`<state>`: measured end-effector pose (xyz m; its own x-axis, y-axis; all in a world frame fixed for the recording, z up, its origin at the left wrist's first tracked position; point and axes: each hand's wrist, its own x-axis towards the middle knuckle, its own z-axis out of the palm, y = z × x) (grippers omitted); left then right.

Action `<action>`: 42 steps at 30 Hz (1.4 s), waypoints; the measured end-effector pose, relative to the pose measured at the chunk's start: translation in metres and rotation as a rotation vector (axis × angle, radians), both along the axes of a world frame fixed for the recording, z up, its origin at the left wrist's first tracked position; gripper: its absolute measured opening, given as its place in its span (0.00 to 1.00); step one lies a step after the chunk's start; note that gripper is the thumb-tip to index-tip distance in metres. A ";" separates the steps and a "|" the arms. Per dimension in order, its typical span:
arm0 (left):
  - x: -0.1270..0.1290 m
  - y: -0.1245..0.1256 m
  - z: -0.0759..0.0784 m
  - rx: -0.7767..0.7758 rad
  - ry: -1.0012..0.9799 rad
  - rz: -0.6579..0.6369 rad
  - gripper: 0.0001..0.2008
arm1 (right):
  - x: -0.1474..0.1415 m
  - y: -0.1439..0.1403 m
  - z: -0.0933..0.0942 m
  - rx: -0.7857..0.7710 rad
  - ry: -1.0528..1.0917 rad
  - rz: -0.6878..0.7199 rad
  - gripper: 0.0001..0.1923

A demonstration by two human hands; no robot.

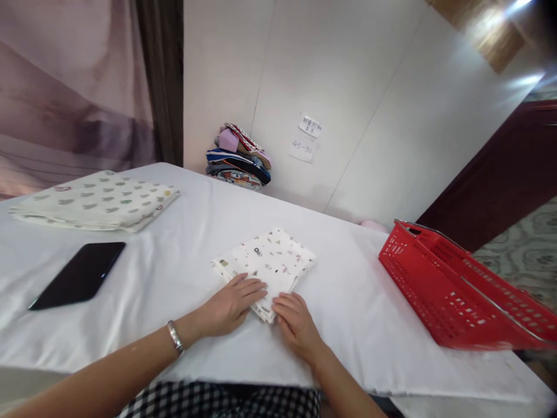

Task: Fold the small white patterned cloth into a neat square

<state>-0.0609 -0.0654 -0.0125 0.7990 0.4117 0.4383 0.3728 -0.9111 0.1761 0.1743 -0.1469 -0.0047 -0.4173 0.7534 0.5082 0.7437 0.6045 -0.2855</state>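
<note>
A white cloth with small printed figures, folded into a neat layered rectangle, lies in front of me on the table. My left hand rests flat on its near left part, fingers stretched out together and a silver bracelet on the wrist. At the near right corner, my right hand has its fingers bent over the cloth's edge, with the thumb beside the corner. Part of the near edge is hidden under both hands.
The table has a white cover. At left lie a larger folded cloth with leaf-like prints and a black tablet-like slab. A red basket stands at right. Folded fabrics are stacked by the wall.
</note>
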 end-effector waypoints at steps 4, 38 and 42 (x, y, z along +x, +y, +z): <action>0.013 -0.002 0.004 -0.004 0.034 -0.013 0.25 | 0.017 0.014 -0.004 0.019 0.112 -0.114 0.19; 0.027 -0.004 0.143 -0.452 -0.387 0.323 0.21 | 0.064 0.063 0.011 0.077 0.188 -0.381 0.34; 0.017 -0.008 0.168 -0.541 -0.601 0.284 0.19 | 0.084 0.068 0.030 -0.207 0.485 -0.334 0.26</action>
